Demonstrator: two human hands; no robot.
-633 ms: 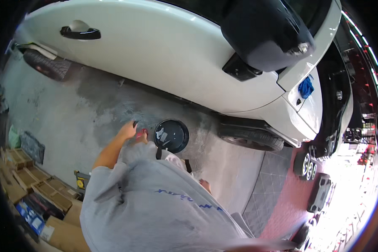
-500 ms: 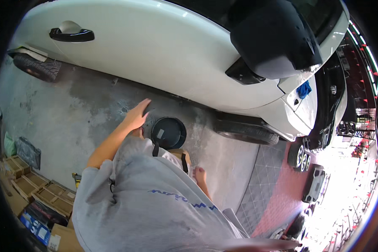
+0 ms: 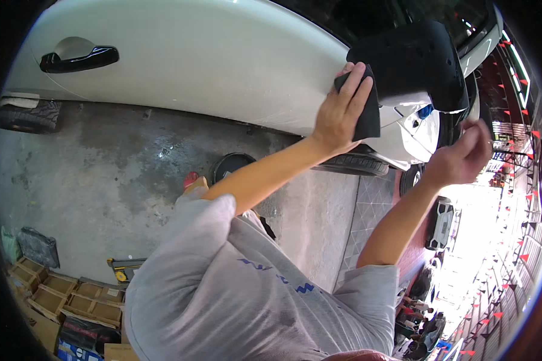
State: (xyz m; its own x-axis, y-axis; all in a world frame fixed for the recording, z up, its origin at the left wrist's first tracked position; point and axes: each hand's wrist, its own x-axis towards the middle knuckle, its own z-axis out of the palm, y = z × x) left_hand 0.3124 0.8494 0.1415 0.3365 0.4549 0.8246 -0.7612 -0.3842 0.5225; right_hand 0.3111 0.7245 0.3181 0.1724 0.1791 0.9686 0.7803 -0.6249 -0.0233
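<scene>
Fingers (image 3: 353, 84) of the left hand (image 3: 336, 119) lie bent over a thin dark sheet (image 3: 369, 117), gripping it, with the thumb out of sight. The sheet is up by the near edge of the black side mirror (image 3: 406, 60), in front of the pale car door (image 3: 223, 60). It is hard to tell if the sheet touches the mirror or is just beside it.

The right hand (image 3: 462, 155) is up past the other end of the mirror, well apart from the sheet. Its fingers look curled but blurry, so one cannot tell if it holds anything.

To do this bit well, the left hand would best keep its fingers spread over the sheet, so that it stays flat and no corner bends. A soft, even press seems better than a hard poke with one fingertip. The mirror is round and bumpy, so the wrist should tip to follow its shape. The sheet's loose end could scrape the shiny door, so it is wise to keep it clear.
</scene>
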